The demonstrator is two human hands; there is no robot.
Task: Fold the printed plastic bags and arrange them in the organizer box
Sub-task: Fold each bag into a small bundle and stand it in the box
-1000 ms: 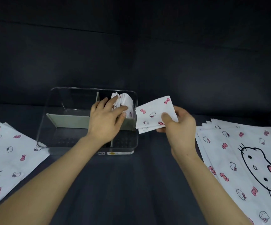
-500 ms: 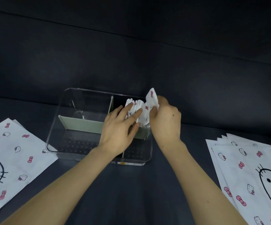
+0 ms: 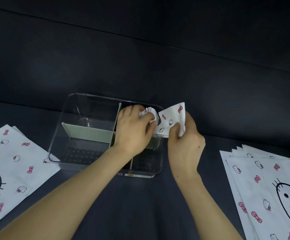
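Folded white printed plastic bag [image 3: 171,121] drawn back to the clear organizer box [image 3: 81,105] right rim.
Pinched by fingers of the right hand [image 3: 185,146]; filed bags [image 3: 150,112] stay pressed under the left hand [image 3: 132,131].

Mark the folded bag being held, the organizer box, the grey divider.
folded bag [image 3: 171,118]: head view, its printed face.
organizer box [image 3: 81,153]: head view, bare near-left floor.
grey divider [image 3: 88,132]: head view, left span.

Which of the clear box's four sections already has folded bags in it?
The back right section, where the left hand presses a bunch of folded bags; the right hand holds another folded bag. No bags show in the other three.
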